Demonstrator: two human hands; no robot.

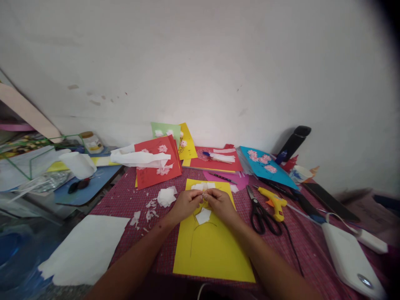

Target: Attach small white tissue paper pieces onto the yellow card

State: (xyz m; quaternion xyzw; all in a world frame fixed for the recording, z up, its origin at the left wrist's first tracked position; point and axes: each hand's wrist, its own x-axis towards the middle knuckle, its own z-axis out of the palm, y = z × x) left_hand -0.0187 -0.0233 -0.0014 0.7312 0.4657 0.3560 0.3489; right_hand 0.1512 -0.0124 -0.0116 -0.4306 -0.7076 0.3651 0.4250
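Both my hands meet over the upper part of a yellow sheet of paper [215, 254]. My left hand [188, 204] is closed in a pinch, fingertips against those of my right hand [220, 203], which pinches too. Between them shows a small piece of white paper [203, 193], mostly hidden by the fingers. Just below the fingertips, a white paper petal [203, 216] lies on the yellow sheet, near thin drawn pencil lines. More white paper pieces [197, 186] lie behind my fingers at the sheet's top edge. Left of my left hand sits a stack of cut white paper [166, 196].
Scissors [261, 214] and a yellow glue gun [274, 203] lie right of the sheet. Red cards [153, 177] and a blue card [259, 166] with paper flowers stand at the back. A white sheet [87, 246] overhangs the left edge; a white device [350, 258] sits right.
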